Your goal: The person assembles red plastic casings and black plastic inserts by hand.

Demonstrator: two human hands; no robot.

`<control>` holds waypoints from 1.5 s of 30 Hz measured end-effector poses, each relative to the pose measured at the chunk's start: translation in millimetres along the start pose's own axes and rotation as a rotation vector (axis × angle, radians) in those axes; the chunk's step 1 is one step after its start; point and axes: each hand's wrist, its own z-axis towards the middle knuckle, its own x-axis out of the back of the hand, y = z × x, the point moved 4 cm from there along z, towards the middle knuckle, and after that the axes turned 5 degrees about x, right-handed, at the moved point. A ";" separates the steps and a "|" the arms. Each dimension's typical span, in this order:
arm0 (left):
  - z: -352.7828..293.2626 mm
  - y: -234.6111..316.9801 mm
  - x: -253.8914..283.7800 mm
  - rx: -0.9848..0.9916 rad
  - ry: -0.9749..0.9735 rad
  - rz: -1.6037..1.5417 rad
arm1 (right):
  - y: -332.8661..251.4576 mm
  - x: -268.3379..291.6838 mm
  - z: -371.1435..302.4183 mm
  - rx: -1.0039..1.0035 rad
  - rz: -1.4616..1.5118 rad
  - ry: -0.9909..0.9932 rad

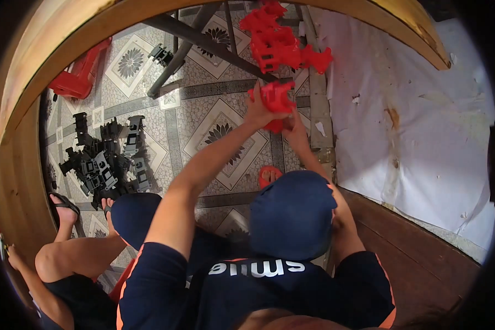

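Observation:
Out in front of me, both arms reach over the tiled floor to a bright red moulded plastic part (pixel 279 97). My left hand (pixel 256 112) grips it from the left side, fingers closed around it. Lower down on its right, my right hand (pixel 296 133) is closed against the same red piece. Part of it is hidden behind the hands. Just beyond lies a heap of similar red plastic parts (pixel 275 47), apart from the piece I hold.
Many black and grey plastic parts (pixel 102 165) are piled at left; another black part (pixel 160 55) lies near dark metal legs (pixel 192 36). A red stool (pixel 82 77) stands far left. Another person's knee (pixel 55 258) is at lower left. White sheeting (pixel 401 126) covers the right side.

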 end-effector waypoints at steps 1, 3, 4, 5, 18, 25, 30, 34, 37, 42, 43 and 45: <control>-6.5 -23.9 24.7 -0.027 -0.009 0.115 | -14.6 -18.8 -10.4 0.020 0.030 -0.024; -27.9 -35.3 65.9 -0.092 -0.075 0.245 | -39.9 -26.7 -20.8 -0.075 0.172 -0.312; -45.9 -17.2 85.3 -0.133 -0.133 0.270 | -50.5 -4.7 -7.1 -0.062 0.156 -0.309; -64.0 -8.8 113.8 -0.027 -0.132 0.290 | -59.9 16.6 17.3 -0.078 0.030 -0.273; -385.8 58.5 449.4 0.007 0.302 -0.028 | -113.3 39.7 233.0 0.471 -1.362 -0.209; -369.5 121.3 566.9 -0.409 0.777 -0.753 | -158.3 80.8 88.7 0.878 -0.945 0.387; -284.9 175.8 594.8 -0.414 0.508 -0.345 | -269.0 73.5 -71.3 1.105 -0.431 0.326; -233.9 206.8 606.0 -0.232 0.481 -0.226 | -411.8 36.7 -89.0 1.055 0.040 0.208; -197.8 235.5 569.6 -0.334 0.568 -0.252 | -541.9 -4.6 -35.8 1.041 0.127 0.110; -201.9 242.8 532.3 -0.347 0.680 -0.322 | -724.8 -108.0 100.6 0.992 -0.243 0.134; -200.9 235.1 535.1 -0.409 0.752 -0.330 | -735.6 -123.1 129.0 0.897 -0.336 0.171; -200.1 217.2 543.3 -0.461 0.880 -0.352 | -737.9 -154.7 175.7 0.807 -0.419 0.184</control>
